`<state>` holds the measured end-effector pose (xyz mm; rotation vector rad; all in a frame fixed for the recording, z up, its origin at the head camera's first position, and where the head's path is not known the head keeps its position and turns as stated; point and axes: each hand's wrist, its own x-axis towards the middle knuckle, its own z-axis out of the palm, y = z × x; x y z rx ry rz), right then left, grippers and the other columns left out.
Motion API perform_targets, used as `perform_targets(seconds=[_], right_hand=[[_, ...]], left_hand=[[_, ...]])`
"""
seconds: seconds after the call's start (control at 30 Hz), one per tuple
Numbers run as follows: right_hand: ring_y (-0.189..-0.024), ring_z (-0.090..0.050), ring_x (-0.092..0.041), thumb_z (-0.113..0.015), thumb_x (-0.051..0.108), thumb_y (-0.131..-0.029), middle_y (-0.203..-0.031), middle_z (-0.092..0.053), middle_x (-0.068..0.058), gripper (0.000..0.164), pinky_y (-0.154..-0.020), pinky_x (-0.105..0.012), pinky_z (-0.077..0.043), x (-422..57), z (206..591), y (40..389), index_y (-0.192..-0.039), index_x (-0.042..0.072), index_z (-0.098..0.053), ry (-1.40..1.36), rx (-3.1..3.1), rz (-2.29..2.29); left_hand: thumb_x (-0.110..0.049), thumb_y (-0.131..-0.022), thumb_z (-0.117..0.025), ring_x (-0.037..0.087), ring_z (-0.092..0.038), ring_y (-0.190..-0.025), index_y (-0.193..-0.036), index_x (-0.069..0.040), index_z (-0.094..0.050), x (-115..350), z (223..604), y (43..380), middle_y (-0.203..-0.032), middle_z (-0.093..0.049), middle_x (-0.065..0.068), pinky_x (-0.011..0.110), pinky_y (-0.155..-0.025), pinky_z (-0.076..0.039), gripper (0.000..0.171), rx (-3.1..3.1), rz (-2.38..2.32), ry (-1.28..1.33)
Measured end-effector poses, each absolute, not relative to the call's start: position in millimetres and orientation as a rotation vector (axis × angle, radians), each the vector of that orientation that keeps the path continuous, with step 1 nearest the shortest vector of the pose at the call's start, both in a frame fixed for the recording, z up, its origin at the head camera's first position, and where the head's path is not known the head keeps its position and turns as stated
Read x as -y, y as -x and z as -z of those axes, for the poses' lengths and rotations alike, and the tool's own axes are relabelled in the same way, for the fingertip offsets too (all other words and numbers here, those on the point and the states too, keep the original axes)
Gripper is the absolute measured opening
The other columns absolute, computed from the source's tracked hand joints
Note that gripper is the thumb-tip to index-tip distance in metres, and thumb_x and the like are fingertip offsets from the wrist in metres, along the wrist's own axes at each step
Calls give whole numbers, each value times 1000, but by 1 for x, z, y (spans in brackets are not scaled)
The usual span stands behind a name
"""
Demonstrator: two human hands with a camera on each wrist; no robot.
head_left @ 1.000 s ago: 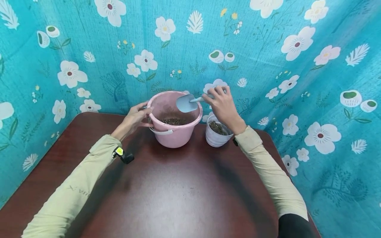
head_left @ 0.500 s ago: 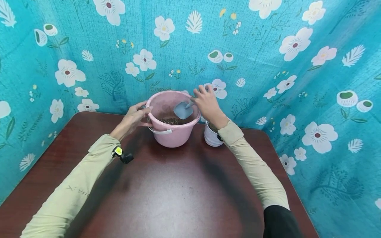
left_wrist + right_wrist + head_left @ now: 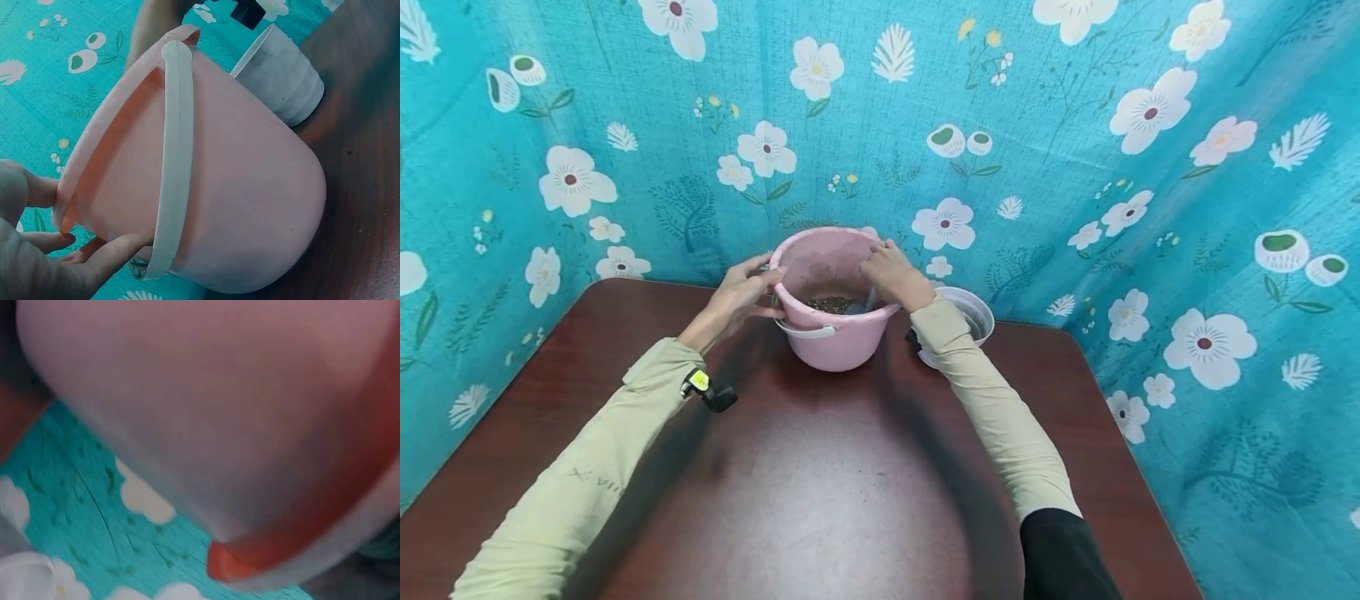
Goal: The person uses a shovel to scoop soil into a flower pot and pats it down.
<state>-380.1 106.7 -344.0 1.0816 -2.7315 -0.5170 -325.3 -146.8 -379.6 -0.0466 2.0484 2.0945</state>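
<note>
My left hand (image 3: 741, 292) holds the rim of a pink plastic bucket (image 3: 835, 348), which stands upright on the table. In the left wrist view, the thumb lies at the bucket's rim (image 3: 94, 147), with fingers against the outer wall near the white carrying handle (image 3: 177, 156). Dark crumbly soil (image 3: 827, 305) covers the bucket's bottom. My right hand (image 3: 891, 273) reaches over the right rim and grips a blue-grey garden trowel (image 3: 870, 298), whose blade is down at the soil. The bucket's wall (image 3: 187, 412) fills most of the right wrist view; the right hand's fingers are largely hidden there.
A white ribbed flowerpot (image 3: 981, 310) stands right of the bucket, partly behind the right sleeve (image 3: 985, 392). The dark red-brown table (image 3: 820, 467) reaches back to a turquoise flowered curtain (image 3: 850, 108) close behind both containers.
My right hand has moved left and down from above the flowerpot, carrying the trowel into the bucket and down to the soil. My left hand and the bucket have stayed in place.
</note>
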Motion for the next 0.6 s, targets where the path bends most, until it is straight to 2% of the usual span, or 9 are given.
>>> perform_targets(seconds=[0.13,0.3,0.37,0.6], right_hand=[[-114,-56,-29,-78,16,-93,-104,-76,-12,14,-103,-44,-44,-105,345,387,-100,4,-75,-1106,2850,489],[-112,-56,-31,-91,30,-82,-96,-76,-9,29,-122,-45,-36,-108,350,396,-94,6,-80,-1192,2905,263],[-110,-55,-31,-93,34,-79,-94,-77,-6,29,-125,-45,-32,-110,353,399,-91,9,-82,-1222,2936,123],[-109,-57,-27,-89,32,-85,-89,-79,2,17,-126,-48,-27,-117,354,403,-88,16,-85,-1262,2990,-142]], left_hand=[[-21,-109,-53,28,-53,-120,-169,-11,-19,146,378,325,-156,-35,26,48,-94,-64,69,-2053,-2093,53],[-22,-109,-54,23,-55,-111,-169,-12,-20,147,377,324,-154,-36,25,47,-94,-65,69,-2071,-2080,44],[-22,-109,-54,22,-55,-110,-169,-12,-20,147,378,324,-153,-37,25,47,-95,-64,69,-2065,-2079,43],[-21,-109,-53,25,-54,-114,-168,-11,-20,146,379,325,-154,-36,26,45,-92,-66,68,-2052,-2094,36]])
